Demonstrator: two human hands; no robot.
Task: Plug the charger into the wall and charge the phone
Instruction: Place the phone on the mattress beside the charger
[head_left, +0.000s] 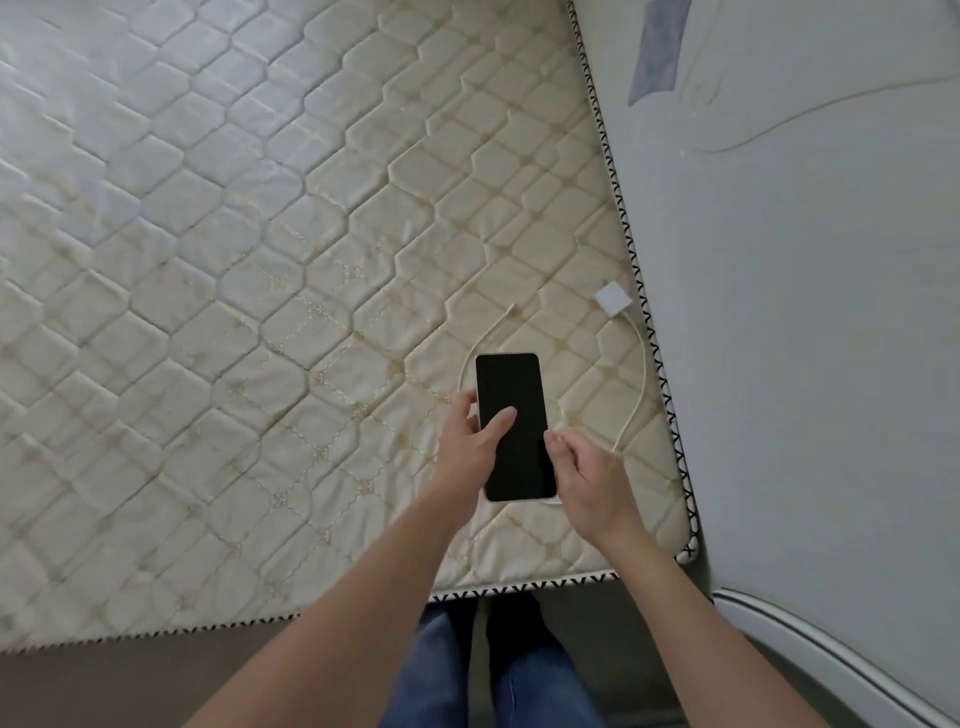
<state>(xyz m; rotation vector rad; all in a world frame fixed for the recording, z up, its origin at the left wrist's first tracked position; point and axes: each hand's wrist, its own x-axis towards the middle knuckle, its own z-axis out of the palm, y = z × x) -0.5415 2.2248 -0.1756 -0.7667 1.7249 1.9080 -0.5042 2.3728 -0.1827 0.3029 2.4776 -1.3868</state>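
A phone (514, 395) with a dark screen and pale case is held just above the mattress. My left hand (470, 457) grips its left edge, thumb lying across the screen. My right hand (587, 478) is at the phone's lower right edge, fingers curled; whether it grips the phone or the cable I cannot tell. A white charger block (613, 298) lies on the mattress near the right edge. Its white cable (641, 374) curves down toward my right hand. Another stretch of the cable (488, 332) loops past the phone's top left, ending in a free plug tip (514, 306).
The quilted cream mattress (234, 260) fills most of the view, with a stitched border along its right and near edges. A pale grey wall (805, 312) rises at the right. My legs in blue jeans (441, 670) stand on the floor by the mattress edge.
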